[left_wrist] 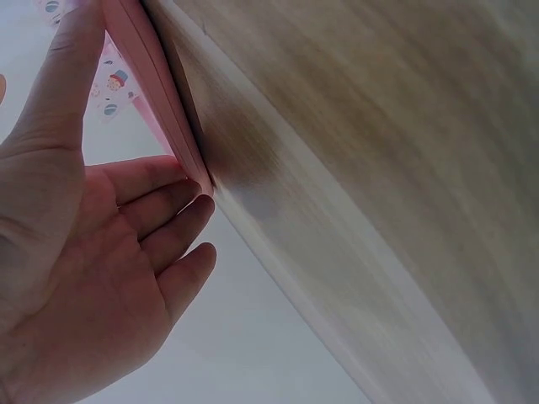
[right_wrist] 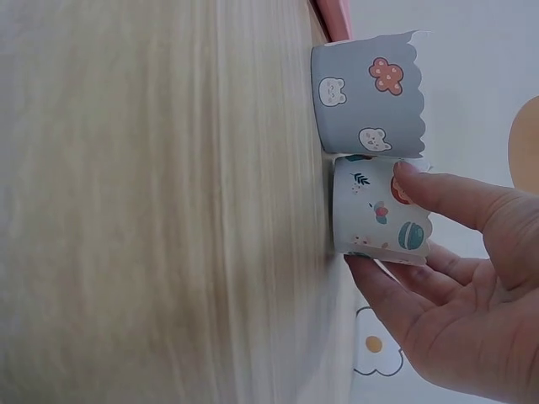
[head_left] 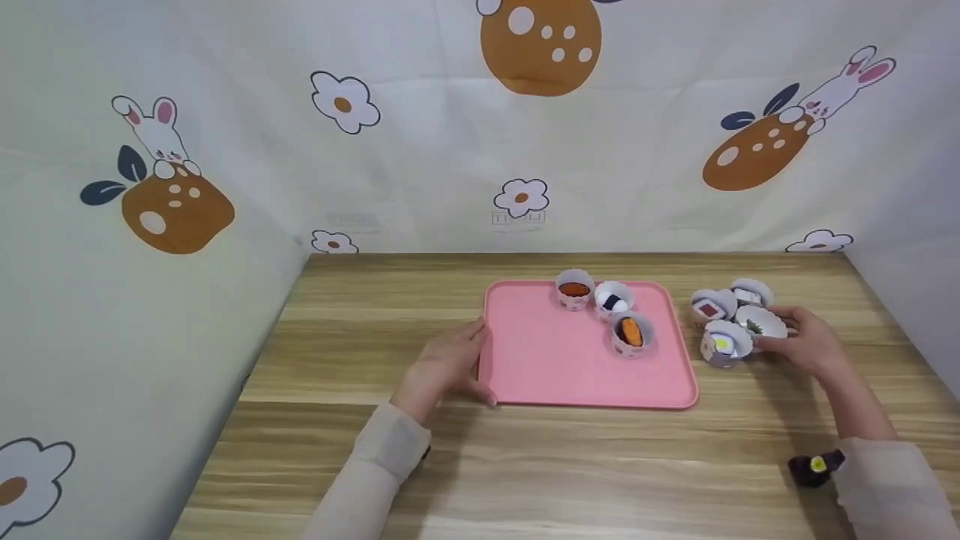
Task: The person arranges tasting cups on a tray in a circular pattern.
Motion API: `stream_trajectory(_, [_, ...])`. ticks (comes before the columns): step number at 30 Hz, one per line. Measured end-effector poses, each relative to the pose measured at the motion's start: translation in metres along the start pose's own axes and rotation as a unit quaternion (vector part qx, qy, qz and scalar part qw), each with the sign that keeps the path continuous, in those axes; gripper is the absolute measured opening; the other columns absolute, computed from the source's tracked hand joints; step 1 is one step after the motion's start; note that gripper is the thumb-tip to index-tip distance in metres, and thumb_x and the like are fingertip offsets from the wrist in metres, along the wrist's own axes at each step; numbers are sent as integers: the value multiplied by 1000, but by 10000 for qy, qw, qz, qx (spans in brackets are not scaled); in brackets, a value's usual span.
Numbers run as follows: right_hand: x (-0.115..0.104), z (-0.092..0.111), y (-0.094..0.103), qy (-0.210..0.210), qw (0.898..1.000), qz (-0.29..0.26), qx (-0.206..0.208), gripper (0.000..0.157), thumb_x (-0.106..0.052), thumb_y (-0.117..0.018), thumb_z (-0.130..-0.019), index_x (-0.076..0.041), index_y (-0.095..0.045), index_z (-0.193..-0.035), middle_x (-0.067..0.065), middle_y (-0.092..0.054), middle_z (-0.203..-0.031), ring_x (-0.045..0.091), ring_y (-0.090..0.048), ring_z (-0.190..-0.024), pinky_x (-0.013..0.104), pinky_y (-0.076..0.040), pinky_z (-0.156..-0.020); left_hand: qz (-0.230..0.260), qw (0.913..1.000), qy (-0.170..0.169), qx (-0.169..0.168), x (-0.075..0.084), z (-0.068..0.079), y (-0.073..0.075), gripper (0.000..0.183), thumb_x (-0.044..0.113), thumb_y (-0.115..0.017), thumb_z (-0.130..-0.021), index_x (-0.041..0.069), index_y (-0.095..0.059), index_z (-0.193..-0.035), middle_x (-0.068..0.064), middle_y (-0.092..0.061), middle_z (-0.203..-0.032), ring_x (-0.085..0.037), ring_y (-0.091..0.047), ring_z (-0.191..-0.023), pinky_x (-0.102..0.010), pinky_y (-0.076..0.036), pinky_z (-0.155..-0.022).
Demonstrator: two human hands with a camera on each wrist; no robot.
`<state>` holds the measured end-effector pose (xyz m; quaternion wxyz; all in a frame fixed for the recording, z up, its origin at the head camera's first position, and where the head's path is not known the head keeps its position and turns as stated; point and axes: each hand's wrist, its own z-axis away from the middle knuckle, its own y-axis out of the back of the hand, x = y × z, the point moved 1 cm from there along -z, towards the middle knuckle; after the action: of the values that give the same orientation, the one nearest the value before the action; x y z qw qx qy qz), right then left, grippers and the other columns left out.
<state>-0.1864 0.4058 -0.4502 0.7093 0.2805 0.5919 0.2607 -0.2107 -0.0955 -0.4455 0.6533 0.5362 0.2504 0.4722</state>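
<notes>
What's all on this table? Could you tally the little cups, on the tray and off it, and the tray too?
Cups on the tray: 3
Cups beside the tray, including the one the right hand holds: 4
Pink trays: 1
Total: 8 things, 7 of them cups

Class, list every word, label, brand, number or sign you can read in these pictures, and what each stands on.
Nothing can be read with certainty.
Wall covering: boxed lettering under the lower middle flower, too faint and blurred; fainter marks to its left, also unreadable.
Gray cup and the white cup in the right hand: printed pictures, no words visible.
Pink tray: none visible.
</notes>
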Motion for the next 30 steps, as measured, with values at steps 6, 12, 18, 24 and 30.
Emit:
stream_trajectory(6, [-2,1,1,50,9999,49,74,75,-17,-69,-92,20,-29,-143,46,-34,-143,60,-35,-132,66,-34,-109,32,10000,-1,12,0,1,0,121,57,-84,-68,5,-22,-158,-9,-18,-168,-26,-22,-155,-39,-23,-127])
stream_trajectory(12, [-4,3,4,36,10000,35,65,75,-20,-69,-93,20,-30,-143,45,-35,-143,59,-36,-131,57,-41,-104,75,10000,12,55,0,1,-1,121,57,-84,-68,6,-21,-159,-9,-17,-168,-26,-22,-155,-40,-23,-127])
stream_trajectory(18, [-3,7,7,166,9995,140,238,73,-23,-72,-91,18,-37,-140,43,-43,-140,57,-43,-128,16,-39,-81,-62,10000,-42,54,-1,0,-3,121,59,-83,-69,5,-22,-158,-9,-19,-168,-26,-24,-154,-41,-26,-126])
stream_trajectory(24, [-3,11,10,164,9993,144,305,73,-25,-73,-91,17,-39,-140,43,-44,-139,57,-43,-127,11,-35,-75,-81,9999,-104,76,-1,0,-3,121,60,-83,-69,4,-23,-158,-9,-20,-168,-26,-25,-154,-40,-28,-125])
stream_trajectory(30, [-5,15,14,273,9985,188,433,70,-24,-72,-91,17,-41,-138,43,-46,-138,57,-45,-126,5,-35,-72,-6,10000,-57,65,0,0,-1,122,60,-83,-69,4,-21,-159,-9,-18,-168,-26,-24,-154,-40,-27,-126])
